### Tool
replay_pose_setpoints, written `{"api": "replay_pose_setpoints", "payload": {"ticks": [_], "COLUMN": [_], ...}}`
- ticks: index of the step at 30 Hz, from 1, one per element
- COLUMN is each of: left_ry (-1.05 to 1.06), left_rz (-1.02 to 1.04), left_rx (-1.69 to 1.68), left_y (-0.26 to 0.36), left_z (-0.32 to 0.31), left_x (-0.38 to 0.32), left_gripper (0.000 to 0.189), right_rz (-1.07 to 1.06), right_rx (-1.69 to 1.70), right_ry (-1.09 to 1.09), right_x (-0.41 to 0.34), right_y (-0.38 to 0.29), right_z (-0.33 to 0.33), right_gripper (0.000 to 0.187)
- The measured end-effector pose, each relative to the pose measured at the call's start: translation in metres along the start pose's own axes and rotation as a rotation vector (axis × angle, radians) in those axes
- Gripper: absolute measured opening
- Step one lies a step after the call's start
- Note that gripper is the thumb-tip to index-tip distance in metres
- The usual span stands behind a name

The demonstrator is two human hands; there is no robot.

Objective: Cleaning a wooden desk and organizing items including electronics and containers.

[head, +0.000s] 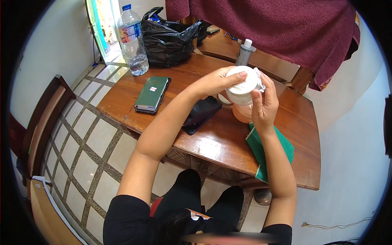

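Note:
Above the wooden table, my left hand (225,81) grips a round white-lidded jar (242,89), its thumb lying across the lid. My right hand (265,101) is at the jar's right side and pinches a crumpled white tissue (259,80) against its edge. Below the jar stands a peach-coloured container (240,114), partly covered by the jar and my right hand. Another pale round object (225,99) shows only in part beside it. A green cloth (272,153) lies under my right forearm and hangs over the table's front edge.
A dark glossy device (202,114) lies behind my left forearm. Further left are a green notebook (152,92), a large plastic water bottle (133,43) and a black plastic bag (168,41). A grey bottle (244,55) stands before a mirror draped with a maroon towel (275,27).

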State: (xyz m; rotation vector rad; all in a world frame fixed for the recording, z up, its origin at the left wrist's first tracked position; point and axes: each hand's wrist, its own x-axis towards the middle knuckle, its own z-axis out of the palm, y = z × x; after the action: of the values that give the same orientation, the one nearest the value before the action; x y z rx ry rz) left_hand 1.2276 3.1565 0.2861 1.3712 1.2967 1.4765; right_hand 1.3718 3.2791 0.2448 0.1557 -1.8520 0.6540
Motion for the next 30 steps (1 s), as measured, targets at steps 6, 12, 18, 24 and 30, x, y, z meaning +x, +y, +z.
{"api": "replay_pose_setpoints", "payload": {"ticks": [6,12,18,24,30], "left_ry": [0.063,0.046,0.153,0.280,0.314], "left_rz": [-0.055,-0.027,0.062,0.183,0.315], "left_rx": [-0.012,0.089,-0.043,-0.146,-0.211], "left_y": [0.001,-0.013,-0.048,-0.064,-0.077], "left_z": [-0.007,-0.006,-0.006,0.001,0.003], "left_x": [-0.002,-0.005,-0.019,-0.035,-0.034], "left_gripper": [0.056,0.058,0.055,0.058,0.060], "right_rz": [-0.079,0.039,-0.034,-0.048,-0.079], "right_rx": [-0.145,-0.070,-0.095,-0.040,-0.048], "right_ry": [-0.115,-0.169,-0.237,-0.293,-0.308], "right_x": [-0.002,-0.003,-0.007,-0.008,-0.008], "right_y": [-0.004,-0.013,-0.014,-0.021,-0.024], "right_z": [0.008,0.011,0.018,0.022,0.022], "right_gripper": [0.102,0.101,0.099,0.099,0.100]}}
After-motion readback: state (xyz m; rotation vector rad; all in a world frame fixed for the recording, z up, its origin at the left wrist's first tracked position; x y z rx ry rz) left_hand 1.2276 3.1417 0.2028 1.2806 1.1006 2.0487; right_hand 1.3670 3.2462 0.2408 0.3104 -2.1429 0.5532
